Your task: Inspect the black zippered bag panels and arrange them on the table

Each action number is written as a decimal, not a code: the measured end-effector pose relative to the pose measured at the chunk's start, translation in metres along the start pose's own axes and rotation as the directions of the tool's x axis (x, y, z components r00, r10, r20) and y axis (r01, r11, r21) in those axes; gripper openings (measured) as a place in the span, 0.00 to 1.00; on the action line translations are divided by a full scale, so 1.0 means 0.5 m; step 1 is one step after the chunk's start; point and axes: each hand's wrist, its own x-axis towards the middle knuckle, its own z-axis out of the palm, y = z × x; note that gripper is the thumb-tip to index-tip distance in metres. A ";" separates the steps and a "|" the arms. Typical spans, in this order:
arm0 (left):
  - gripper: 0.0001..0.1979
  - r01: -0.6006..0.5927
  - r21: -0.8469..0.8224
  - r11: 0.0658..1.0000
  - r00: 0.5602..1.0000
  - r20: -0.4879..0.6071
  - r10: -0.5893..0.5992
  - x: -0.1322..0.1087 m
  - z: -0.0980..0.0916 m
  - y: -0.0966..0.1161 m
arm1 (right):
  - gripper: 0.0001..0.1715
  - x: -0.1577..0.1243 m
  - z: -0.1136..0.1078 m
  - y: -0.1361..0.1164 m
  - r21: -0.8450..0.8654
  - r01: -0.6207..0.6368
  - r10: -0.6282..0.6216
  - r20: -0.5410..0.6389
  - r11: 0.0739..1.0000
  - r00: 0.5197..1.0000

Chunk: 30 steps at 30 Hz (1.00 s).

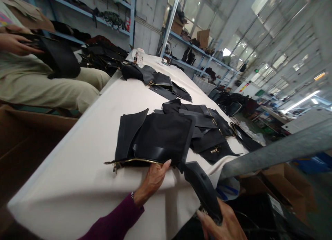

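Observation:
A black leather piece [163, 133] with a gold zipper [140, 160] along its near edge lies on the white-covered table [85, 157]. My left hand [153, 179] pinches that near edge at the zipper's right end, thumb on top. From the piece's lower right corner a long black strap [202, 186] runs toward me. My right hand [223, 221] is closed round the strap's lower end, beyond the table's near right edge. Behind and to the right lie more black leather pieces [207, 129] with gold zippers and a small gold clasp.
Another black pile [158, 81] lies farther up the table. At the left a seated person [52, 84] holds a black piece [61, 57]. A grey metal bar [280, 150] crosses at the right, above cardboard boxes [287, 184]. Shelves [197, 50] stand behind.

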 end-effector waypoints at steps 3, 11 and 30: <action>0.10 0.045 0.004 0.999 0.998 0.037 -0.046 -0.002 -0.005 -0.001 | 0.13 0.031 0.012 -0.009 0.076 0.063 -0.069 0.078 0.995 0.995; 0.07 0.031 -0.089 0.996 0.999 0.025 -0.029 0.007 -0.009 0.003 | 0.14 0.058 -0.019 -0.028 0.098 0.100 -0.101 0.002 0.990 0.995; 0.13 -0.033 0.048 0.998 0.990 0.135 0.026 0.004 -0.023 0.005 | 0.12 0.077 -0.003 -0.009 0.164 0.160 -0.160 -0.014 0.973 0.987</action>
